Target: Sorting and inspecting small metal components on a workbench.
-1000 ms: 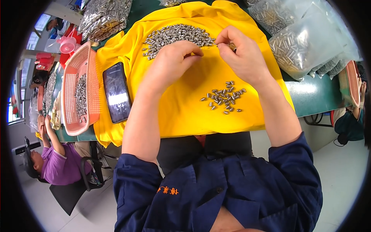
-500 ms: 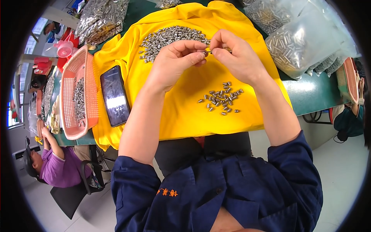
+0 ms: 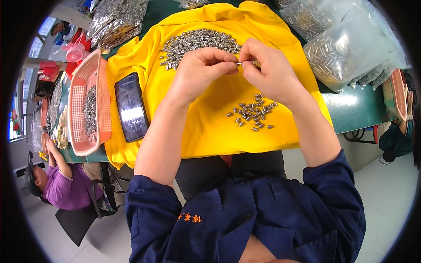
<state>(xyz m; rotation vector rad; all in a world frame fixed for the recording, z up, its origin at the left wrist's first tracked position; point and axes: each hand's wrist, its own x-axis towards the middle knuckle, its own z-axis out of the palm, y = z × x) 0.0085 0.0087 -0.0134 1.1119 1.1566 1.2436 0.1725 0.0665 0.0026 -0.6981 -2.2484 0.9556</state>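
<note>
Metal pin (image 3: 240, 64), small and silvery, is pinched between the fingertips of the left hand (image 3: 201, 72) and the right hand (image 3: 269, 72), both grips pressed together on it above a yellow cloth (image 3: 210, 127) spread over the desk (image 3: 355, 109). A large heap of metal parts (image 3: 197, 43) lies just beyond the hands; a smaller cluster (image 3: 252, 115) sits nearer. A dark phone (image 3: 130, 106) and pink basket (image 3: 81, 109) lie left.

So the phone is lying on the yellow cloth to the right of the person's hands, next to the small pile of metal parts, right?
Not quite. The head view shows the phone on the yellow cloth to the left of the hands, beside the pink basket. The small pile of metal parts lies below the right hand.
</note>
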